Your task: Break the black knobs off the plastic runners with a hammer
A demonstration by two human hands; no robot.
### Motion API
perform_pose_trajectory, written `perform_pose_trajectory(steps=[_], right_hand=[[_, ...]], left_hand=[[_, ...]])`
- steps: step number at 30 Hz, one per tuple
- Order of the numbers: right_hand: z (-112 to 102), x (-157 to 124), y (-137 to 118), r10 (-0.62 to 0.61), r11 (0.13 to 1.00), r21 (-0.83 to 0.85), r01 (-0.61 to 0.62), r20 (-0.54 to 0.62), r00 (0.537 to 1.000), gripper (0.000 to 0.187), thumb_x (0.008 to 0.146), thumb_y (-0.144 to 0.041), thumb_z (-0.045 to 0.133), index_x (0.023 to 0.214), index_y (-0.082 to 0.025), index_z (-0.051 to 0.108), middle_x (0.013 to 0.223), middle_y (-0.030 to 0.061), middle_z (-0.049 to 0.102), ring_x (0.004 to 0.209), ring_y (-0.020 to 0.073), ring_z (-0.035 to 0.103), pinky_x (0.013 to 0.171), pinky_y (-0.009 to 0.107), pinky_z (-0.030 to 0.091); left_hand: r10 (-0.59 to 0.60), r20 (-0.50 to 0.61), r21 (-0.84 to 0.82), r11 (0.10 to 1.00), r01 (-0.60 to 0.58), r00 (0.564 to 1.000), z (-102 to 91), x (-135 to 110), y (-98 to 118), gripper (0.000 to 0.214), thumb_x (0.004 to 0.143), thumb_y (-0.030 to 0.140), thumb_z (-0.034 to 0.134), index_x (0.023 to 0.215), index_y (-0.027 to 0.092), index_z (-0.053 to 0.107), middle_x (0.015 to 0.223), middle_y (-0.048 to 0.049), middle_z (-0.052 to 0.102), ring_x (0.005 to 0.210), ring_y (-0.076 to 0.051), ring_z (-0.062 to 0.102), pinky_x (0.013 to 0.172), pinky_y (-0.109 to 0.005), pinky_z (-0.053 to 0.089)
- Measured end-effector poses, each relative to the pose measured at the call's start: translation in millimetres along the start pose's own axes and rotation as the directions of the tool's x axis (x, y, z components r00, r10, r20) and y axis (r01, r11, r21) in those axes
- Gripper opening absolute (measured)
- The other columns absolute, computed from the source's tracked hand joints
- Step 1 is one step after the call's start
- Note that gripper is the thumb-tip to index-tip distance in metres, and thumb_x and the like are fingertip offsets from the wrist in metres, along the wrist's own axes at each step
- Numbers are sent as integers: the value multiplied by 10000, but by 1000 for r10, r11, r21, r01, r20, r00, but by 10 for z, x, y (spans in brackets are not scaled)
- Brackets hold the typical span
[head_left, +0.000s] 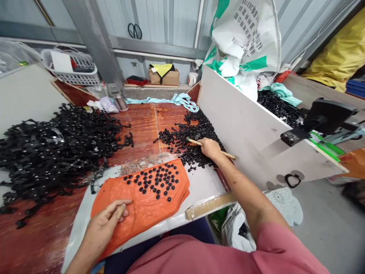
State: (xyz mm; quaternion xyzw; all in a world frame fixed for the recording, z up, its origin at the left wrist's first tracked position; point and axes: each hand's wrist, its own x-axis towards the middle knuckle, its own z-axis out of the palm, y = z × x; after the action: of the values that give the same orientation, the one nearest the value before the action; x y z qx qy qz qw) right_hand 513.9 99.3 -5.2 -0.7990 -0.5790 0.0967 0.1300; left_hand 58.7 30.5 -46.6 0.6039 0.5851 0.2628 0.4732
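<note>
My right hand (210, 147) grips a thin wooden stick (229, 155) with a greenish tip, held over a heap of small black rubber-like parts (196, 129) by the white partition. My left hand (110, 219) hovers at or rests on an orange cloth (137, 217); I cannot tell whether it touches. Its index finger is stretched out and its thumb lies near the half-curled others, with nothing visible held. Small round black pieces (158, 180) are scattered across the cloth's upper part. Left of it rises a large pile of black branching strips (57, 140).
A white partition (242, 114) borders the work surface on the right, with a black device on an arm (325, 116) beyond it. At the back stand a metal tumbler (119, 101), a grey basket (74, 72), a cardboard box (168, 78) and a mug (192, 78).
</note>
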Motion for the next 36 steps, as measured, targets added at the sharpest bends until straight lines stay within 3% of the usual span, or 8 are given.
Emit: perform_pose_trajectory(steps=[4, 8, 13, 17, 21, 26, 31, 36], right_hand=[[32, 60, 8, 23, 995, 96, -18, -48, 999, 109, 852, -230, 694, 904, -208, 788, 1026, 93, 754, 982, 239, 664, 919, 334, 469], [-121, 130, 144, 103, 952, 303, -45, -179, 979, 134, 860, -304, 683, 918, -197, 739, 938, 48, 746, 872, 206, 648, 808, 301, 484], [-356, 205, 251, 236, 777, 627, -57, -206, 950, 262, 922, -428, 555, 940, -174, 615, 811, 41, 728, 454, 94, 434, 478, 245, 401], [-442, 120, 270, 253, 616, 787, -43, -146, 957, 310, 877, -504, 609, 915, -205, 535, 815, 66, 746, 385, 59, 288, 389, 224, 319], [-399, 26, 276, 228, 523, 852, -29, -107, 968, 339, 798, -494, 700, 911, -203, 568, 772, 52, 747, 383, 53, 293, 378, 203, 302], [-334, 31, 272, 252, 516, 856, -24, -125, 959, 277, 697, -380, 768, 780, -173, 604, 554, -7, 638, 362, 53, 307, 360, 200, 230], [-442, 28, 219, 263, 500, 863, 77, -236, 935, 235, 701, -336, 747, 813, -169, 625, 611, -21, 641, 405, 54, 372, 393, 199, 265], [-478, -71, 102, 227, 438, 889, 136, -256, 940, 309, 704, -384, 759, 906, -179, 648, 640, -24, 672, 360, 50, 320, 353, 216, 238]], left_hand=[[82, -58, 162, 984, -71, 995, 40, 17, -59, 633, 755, 776, 554, 969, 224, 779, 704, -32, 725, 681, -219, 684, 650, -297, 559], [139, -70, 229, 966, -119, 988, 60, 2, -71, 533, 793, 687, 551, 967, 239, 783, 754, -33, 757, 740, -228, 723, 701, -287, 575], [131, -57, 223, 968, -115, 990, 71, 13, -26, 528, 770, 693, 559, 940, 242, 775, 754, -32, 769, 719, -240, 738, 679, -287, 584], [139, -59, 258, 959, -120, 989, 93, 16, -36, 494, 773, 658, 550, 934, 248, 773, 832, -42, 795, 768, -250, 751, 717, -296, 592], [145, -53, 284, 951, -124, 988, 101, -3, -22, 455, 783, 618, 545, 932, 251, 770, 886, -40, 807, 789, -246, 751, 745, -298, 590], [129, -13, 317, 941, -118, 992, 95, -13, 66, 451, 778, 625, 545, 910, 259, 772, 885, -34, 808, 777, -242, 743, 722, -291, 582], [175, -14, 328, 931, -161, 984, 118, -29, 95, 424, 786, 609, 554, 879, 256, 771, 901, -39, 806, 794, -236, 736, 738, -283, 581], [204, -8, 340, 921, -189, 979, 139, -23, 51, 431, 808, 595, 536, 891, 244, 772, 865, -38, 796, 749, -218, 712, 685, -275, 561]])
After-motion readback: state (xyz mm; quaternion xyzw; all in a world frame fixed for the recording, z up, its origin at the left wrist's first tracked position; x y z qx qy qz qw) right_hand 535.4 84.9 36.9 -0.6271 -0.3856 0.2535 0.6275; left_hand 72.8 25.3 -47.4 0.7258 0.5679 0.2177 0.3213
